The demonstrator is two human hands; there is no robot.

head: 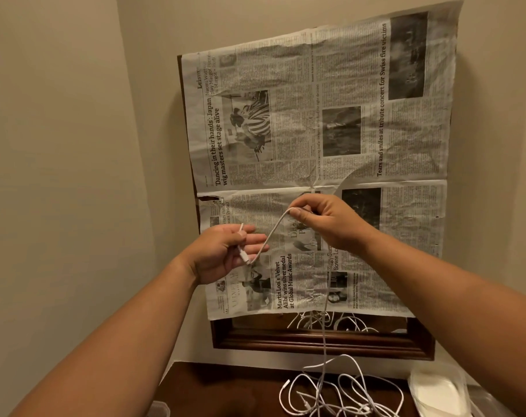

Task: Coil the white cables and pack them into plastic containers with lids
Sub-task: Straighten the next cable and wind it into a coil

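I hold one white cable [273, 230] up in front of the wall. My left hand [225, 251] lies palm up with the cable's plug end in it, thumb pressing the plug against the fingers. My right hand [321, 219] pinches the cable higher up, at a bend. From there the cable hangs straight down to a tangle of white cables [340, 392] on the dark wooden table [213, 386]. A clear plastic container [436, 392] stands at the table's right edge.
A newspaper sheet [330, 130] covers a dark-framed mirror [315, 344] on the wall behind my hands; cables are reflected in its bare lower strip. Another clear plastic piece [159, 409] shows at the bottom left. Beige walls close in on the left.
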